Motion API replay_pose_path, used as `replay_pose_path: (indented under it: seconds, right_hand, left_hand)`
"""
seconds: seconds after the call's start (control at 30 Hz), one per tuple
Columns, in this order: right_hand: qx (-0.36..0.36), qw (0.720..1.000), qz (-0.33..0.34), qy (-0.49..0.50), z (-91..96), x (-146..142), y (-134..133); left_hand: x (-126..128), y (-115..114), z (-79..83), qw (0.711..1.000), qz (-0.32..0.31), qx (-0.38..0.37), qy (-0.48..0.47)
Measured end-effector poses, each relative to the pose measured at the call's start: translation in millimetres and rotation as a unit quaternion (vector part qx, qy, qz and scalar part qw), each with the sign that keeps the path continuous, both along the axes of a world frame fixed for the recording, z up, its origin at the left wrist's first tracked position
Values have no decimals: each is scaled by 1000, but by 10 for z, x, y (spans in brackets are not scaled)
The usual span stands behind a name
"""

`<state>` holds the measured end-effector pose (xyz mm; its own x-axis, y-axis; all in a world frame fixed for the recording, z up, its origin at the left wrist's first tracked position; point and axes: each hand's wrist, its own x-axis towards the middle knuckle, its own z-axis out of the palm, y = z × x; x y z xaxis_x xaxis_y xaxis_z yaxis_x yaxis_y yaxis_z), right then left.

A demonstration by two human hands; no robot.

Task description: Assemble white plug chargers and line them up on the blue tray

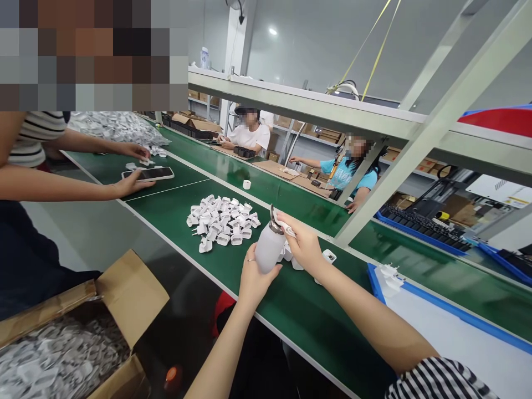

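Observation:
My left hand [253, 277] is wrapped round a white squeeze bottle [269, 249] with a metal nozzle, held upright over the green conveyor belt [174, 205]. My right hand [302, 244] is closed at the bottle's top, pinching a small white piece against the nozzle; I cannot make out what it is. A pile of several white plug parts [222, 221] lies on the belt just left of the bottle. A few more white parts [328, 256] sit behind my right hand.
A person at left rests a hand on a phone [148, 174] on the belt. An open cardboard box [66, 343] of white parts stands at lower left. A blue-edged white tray [449, 327] lies at right. Two people sit across, behind a metal shelf frame [386, 177].

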<state>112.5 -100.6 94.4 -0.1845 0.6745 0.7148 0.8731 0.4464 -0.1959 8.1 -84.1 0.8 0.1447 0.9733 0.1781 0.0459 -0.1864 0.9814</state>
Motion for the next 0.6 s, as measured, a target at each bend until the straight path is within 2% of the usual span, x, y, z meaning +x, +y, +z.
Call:
replay_pose_path:
  seconds: [0.6]
  right_hand:
    - [2,1000,4,6,-29,8,20]
  left_hand:
    - [6,1,-23,1000,-5,12,8]
